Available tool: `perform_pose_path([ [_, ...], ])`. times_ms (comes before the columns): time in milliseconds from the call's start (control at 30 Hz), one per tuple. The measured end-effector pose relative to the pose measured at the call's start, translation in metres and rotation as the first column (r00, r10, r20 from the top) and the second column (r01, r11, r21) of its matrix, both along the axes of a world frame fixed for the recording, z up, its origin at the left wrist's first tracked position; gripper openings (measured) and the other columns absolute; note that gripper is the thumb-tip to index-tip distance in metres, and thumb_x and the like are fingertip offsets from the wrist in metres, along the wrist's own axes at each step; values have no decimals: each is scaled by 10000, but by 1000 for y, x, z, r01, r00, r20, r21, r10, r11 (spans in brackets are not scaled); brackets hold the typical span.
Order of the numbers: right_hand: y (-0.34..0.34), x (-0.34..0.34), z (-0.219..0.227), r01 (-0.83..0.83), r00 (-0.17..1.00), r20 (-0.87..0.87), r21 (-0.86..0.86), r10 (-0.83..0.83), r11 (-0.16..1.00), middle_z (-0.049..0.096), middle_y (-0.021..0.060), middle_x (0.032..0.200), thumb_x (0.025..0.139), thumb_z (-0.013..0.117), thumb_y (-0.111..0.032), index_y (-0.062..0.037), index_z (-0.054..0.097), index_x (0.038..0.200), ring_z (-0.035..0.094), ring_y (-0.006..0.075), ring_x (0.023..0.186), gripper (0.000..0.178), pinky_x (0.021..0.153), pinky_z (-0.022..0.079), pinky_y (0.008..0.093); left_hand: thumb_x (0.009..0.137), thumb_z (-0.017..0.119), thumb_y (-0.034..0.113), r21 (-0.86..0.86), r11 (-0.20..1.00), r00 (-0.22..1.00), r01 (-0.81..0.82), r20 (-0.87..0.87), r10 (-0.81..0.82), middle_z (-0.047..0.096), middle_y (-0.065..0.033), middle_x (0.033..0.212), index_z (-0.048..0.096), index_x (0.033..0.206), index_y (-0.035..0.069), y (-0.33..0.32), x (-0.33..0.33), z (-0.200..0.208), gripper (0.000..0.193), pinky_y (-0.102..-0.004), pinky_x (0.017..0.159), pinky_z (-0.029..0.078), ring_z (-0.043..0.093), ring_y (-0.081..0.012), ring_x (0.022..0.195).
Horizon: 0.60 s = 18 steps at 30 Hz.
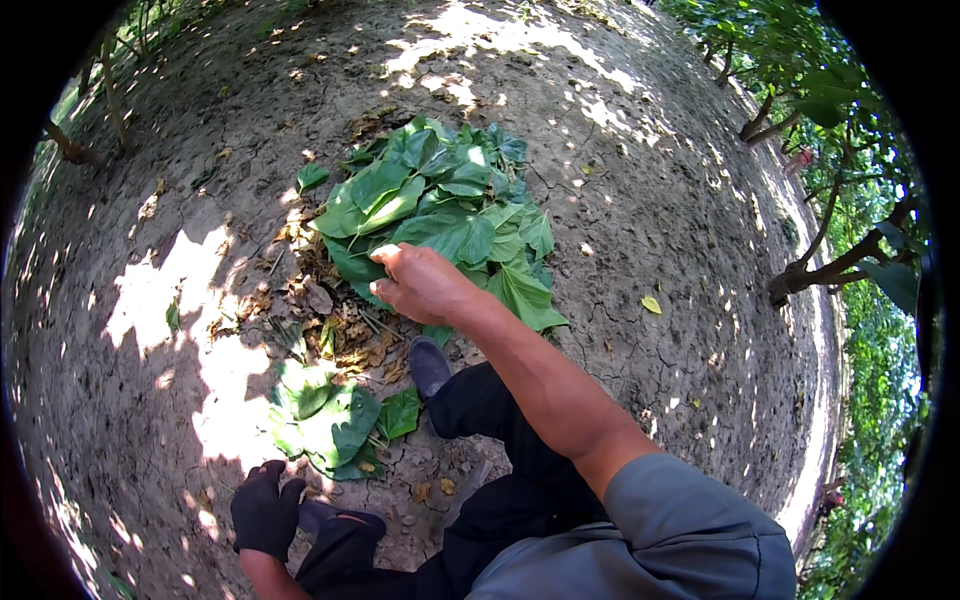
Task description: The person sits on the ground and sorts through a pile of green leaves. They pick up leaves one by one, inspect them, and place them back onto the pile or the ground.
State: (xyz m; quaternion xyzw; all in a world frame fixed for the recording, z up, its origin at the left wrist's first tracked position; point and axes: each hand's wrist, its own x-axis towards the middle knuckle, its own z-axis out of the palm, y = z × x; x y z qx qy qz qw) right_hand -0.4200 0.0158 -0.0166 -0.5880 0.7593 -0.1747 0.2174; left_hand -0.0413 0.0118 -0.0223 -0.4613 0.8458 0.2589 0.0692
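A heap of broad green leaves (440,200) lies on the cracked soil ahead of me. My right hand (425,285), bare, is at the heap's near edge with its fingers curled in against the leaves; what they grip, if anything, is hidden. A smaller bunch of green leaves (325,420) rests on the ground nearer to me, on the left, partly in bright sun. Just below that bunch is my left hand (267,510) in a dark glove. Its thumb stands apart from the fingers, and nothing shows in it.
Dry brown leaves (365,345) litter the ground between the two leaf piles. My shoe (430,368) stands close to the large heap, and another shoe (345,520) is beside my left hand. Tree trunks (800,280) rise at the right, with more at the upper left.
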Motion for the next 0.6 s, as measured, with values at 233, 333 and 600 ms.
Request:
perform_pose_path([
  [233,0,3,6,-2,1000,25,14,2,1000,634,272,1084,894,642,-256,46,571,1251,621,404,1031,473,904,489,424,839,685,335,-21,1000,1000,-12,6,12,673,-200,976,644,1086,39,0,3,-1,387,-468,793,505,651,-383,906],
  [333,0,3,3,1,1000,19,-1,0,1000,634,272,1074,894,642,-257,45,572,1251,620,402,1031,473,900,489,420,841,683,339,-25,1000,1000,-19,8,19,672,-200,980,640,1094,41,0,5,-2,394,-467,793,505,649,-385,906],
  [600,-1,4,-3,-21,1000,0,-69,21,997,650,259,1045,886,637,-251,37,609,1181,635,405,999,413,876,505,449,837,690,333,-9,999,999,-35,16,35,673,-195,996,636,1101,41,2,6,1,397,-465,797,505,650,-382,917],
])
